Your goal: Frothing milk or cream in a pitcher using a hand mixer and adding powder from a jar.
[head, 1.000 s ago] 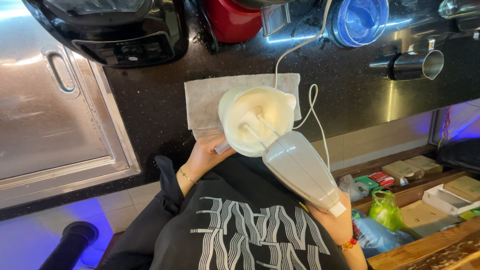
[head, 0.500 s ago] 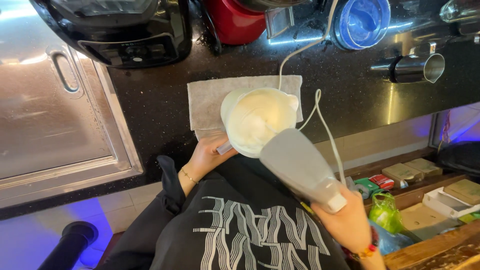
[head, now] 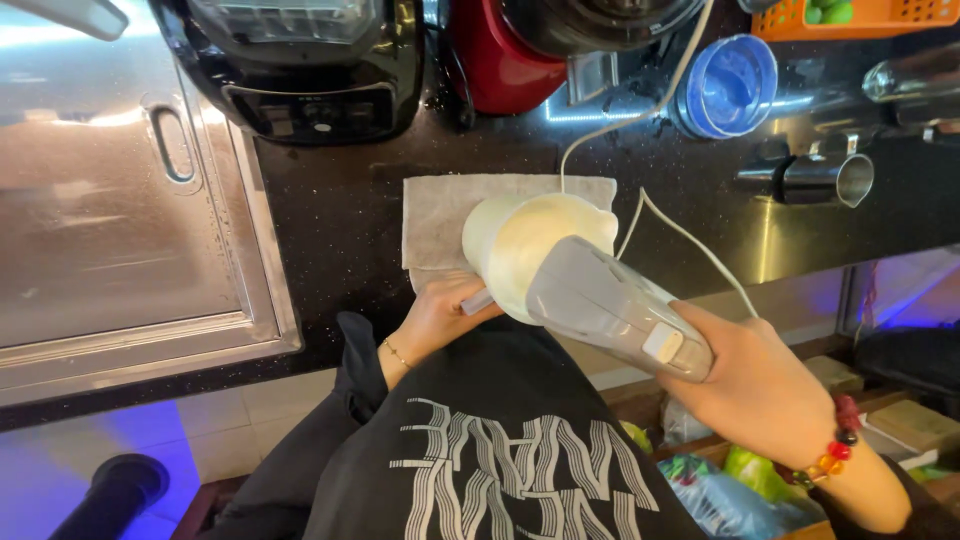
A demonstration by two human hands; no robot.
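1. While the right hand [head: 765,385] grips the mixer [head: 615,305] by its handle, fingers closed round it, the left hand [head: 435,318] is curled on the near side of the jug [head: 520,245], steadying it by what looks like its handle.
2. Change from a second ago: the beaters then showed above the rim; now the mixer body tilts over the mouth and hides them. Judged: beaters are down in the pale mix, whipping in progress.
3. Jug stands on a grey cloth [head: 440,210] on the black counter [head: 340,230], near its front edge.
4. White cord [head: 690,235] runs from the mixer, loops right of the jug, then goes far.
5. Around: blender [head: 300,60] far left, red appliance [head: 500,60] far centre, blue bowl [head: 730,85] and steel cup [head: 825,180] far right, steel lid [head: 110,210] left.
6. Obstruction: only the cord, close beside the jug.
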